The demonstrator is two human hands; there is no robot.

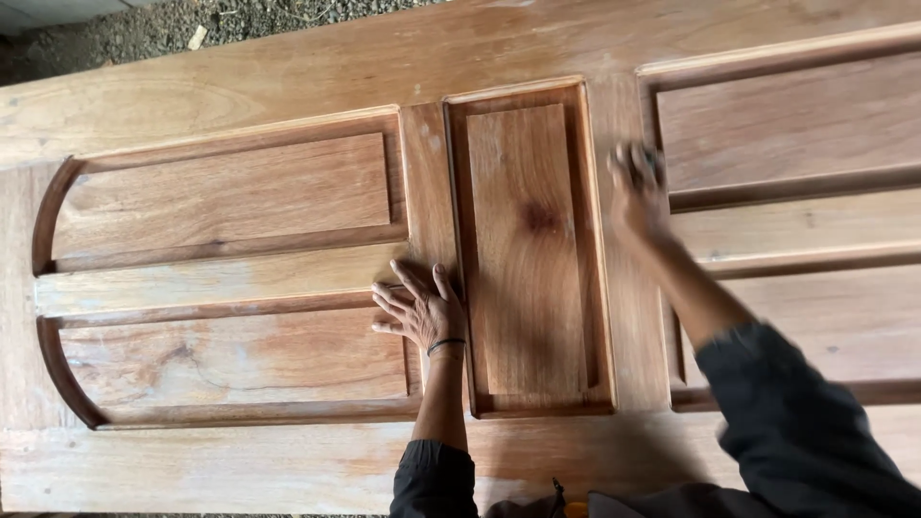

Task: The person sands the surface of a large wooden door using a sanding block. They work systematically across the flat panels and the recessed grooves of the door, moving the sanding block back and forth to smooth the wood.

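A large panelled wooden door (288,72) lies flat and fills the view. My left hand (419,305) rests flat on the door, fingers spread, on the upright rail between the curved left panels and the middle rectangular panel (528,249). My right hand (638,192) is blurred with motion on the rail to the right of that panel. It is closed on a small dark thing, too blurred to tell what it is. Dark sleeves cover both arms.
Gravel ground (144,29) shows beyond the door's far edge at the top left. The recessed right panels (796,125) run off the right side of the view. The door's near edge lies just in front of my body.
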